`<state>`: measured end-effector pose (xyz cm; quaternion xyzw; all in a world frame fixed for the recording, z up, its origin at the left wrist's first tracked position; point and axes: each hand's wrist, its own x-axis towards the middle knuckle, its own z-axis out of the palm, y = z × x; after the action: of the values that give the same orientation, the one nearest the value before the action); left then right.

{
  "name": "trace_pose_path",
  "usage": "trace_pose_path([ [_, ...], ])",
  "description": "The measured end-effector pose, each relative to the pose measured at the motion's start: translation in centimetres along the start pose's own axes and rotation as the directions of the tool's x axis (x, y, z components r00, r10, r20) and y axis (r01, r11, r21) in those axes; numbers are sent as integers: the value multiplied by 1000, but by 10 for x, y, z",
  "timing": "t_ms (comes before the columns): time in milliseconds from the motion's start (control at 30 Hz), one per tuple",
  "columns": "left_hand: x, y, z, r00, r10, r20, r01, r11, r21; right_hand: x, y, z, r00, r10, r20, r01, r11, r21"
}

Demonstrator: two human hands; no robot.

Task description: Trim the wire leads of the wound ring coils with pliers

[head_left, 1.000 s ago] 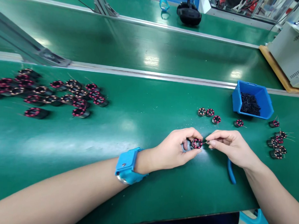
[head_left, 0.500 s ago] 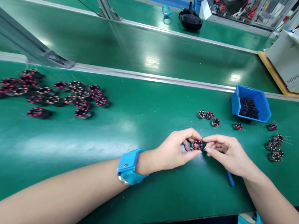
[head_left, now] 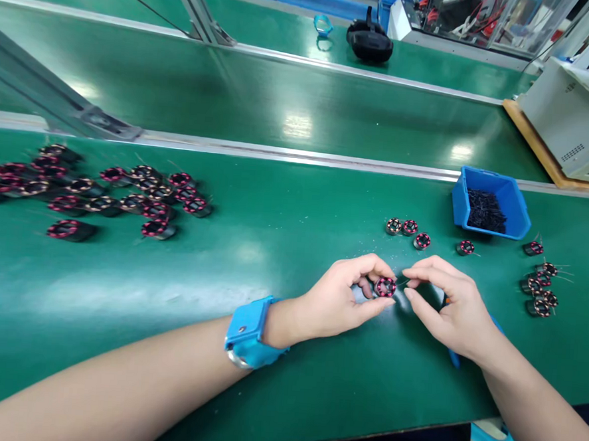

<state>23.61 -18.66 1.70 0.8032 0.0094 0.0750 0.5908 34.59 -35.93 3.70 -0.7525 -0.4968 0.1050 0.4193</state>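
My left hand (head_left: 347, 293) is closed around a small motor stator (head_left: 385, 287), a ring with pink-red coils and a dark body, its face turned up. Thin wire leads (head_left: 401, 281) stick out from its right side. Just right of them is my right hand (head_left: 451, 306), thumb and forefinger apart, the forefinger tip close to the leads; whether it touches them I cannot tell. Beneath the right hand lies a tool with blue handles (head_left: 454, 357), mostly hidden. A blue strap device (head_left: 250, 331) sits on my left wrist.
Several stators (head_left: 421, 241) stand beyond my hands, more (head_left: 538, 307) at the right, and a large group (head_left: 72, 230) at the left. A blue bin (head_left: 519, 217) holds dark short pieces (head_left: 485, 211). A metal rail (head_left: 278, 154) runs along the green table's back.
My right thumb and forefinger have parted, and that hand has drawn slightly away from the stator's leads. The left hand keeps its hold. The view has shifted slightly.
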Motion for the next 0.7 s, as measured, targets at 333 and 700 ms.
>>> trace_pose_path([
  [333, -1, -3, 1, 1000, 12, -11, -12, 1000, 4, 0, 2, 5, 998, -64, 1, 64, 997, -45],
  [700, -1, 0, 1, 999, 46, -1, -46, 998, -35, 1, 0, -2, 997, -27, 79, 24, 999, 33],
])
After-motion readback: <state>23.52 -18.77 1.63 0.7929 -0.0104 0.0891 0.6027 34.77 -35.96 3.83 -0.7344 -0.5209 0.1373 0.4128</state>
